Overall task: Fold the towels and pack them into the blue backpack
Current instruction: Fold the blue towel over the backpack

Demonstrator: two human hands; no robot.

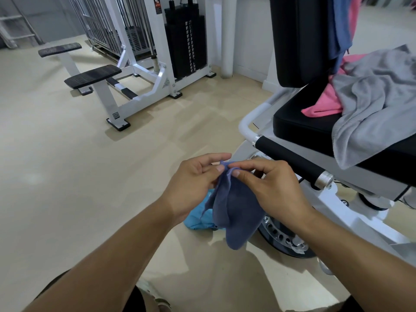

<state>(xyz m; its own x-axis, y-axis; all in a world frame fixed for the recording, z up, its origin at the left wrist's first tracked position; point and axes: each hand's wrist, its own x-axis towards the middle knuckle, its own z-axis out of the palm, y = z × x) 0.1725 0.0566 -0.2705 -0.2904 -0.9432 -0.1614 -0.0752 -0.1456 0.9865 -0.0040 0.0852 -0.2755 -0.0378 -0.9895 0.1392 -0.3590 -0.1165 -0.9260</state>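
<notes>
A dark blue towel (236, 212) hangs in front of me, pinched at its top edge by both hands. My left hand (193, 183) grips the top corner with thumb and fingers. My right hand (267, 183) pinches the same edge right beside it. Under the towel, a light blue fabric item (198, 219) lies on the floor, partly hidden; it may be the backpack. On the black seat (299, 127) of the gym machine at right lie a crumpled grey towel (371, 104) and a pink towel (324, 104). Another blue cloth (337, 28) hangs over the backrest.
The white gym machine frame with a black padded handle (290, 158) and a metal wheel (279, 235) stands close on my right. A white weight-stack machine (157, 52) with black pads (93, 76) is at the back left. Beige floor (67, 176) spreads to the left.
</notes>
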